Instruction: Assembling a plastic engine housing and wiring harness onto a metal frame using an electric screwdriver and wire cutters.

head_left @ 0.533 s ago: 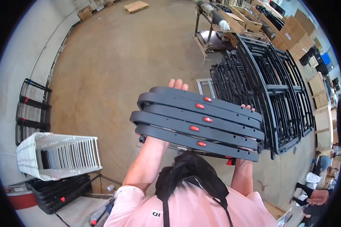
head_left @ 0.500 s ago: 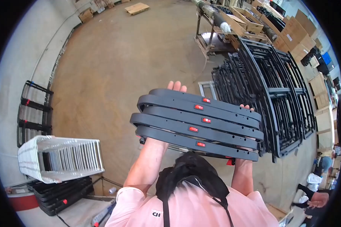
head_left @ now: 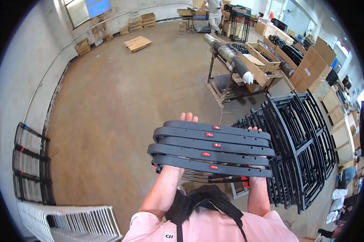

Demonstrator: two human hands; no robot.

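A stack of several dark grey metal frames (head_left: 214,156) with rounded ends lies across both my forearms and hands in front of my chest. Each frame bears a small red switch-like piece near its middle, and small holes dot the right ends. My left hand (head_left: 189,117) reaches under the stack toward its left part, fingertips showing past the far edge. Under the right part is my right hand (head_left: 254,129), its fingertips also poking out beyond the far frame. Both palms are hidden beneath the frames, which they bear from below.
Many black frames (head_left: 299,145) stand packed together at the right. Beyond them is a metal rack (head_left: 218,76) with wrapped rolls, near cardboard boxes (head_left: 311,72). White frames (head_left: 83,224) stand lower left, black ones (head_left: 30,165) lean on the left wall. A person (head_left: 215,16) stands far back.
My view has tilted up and I have moved ahead: the far wall and a person now show. The stack sits lower in view, still on both hands.
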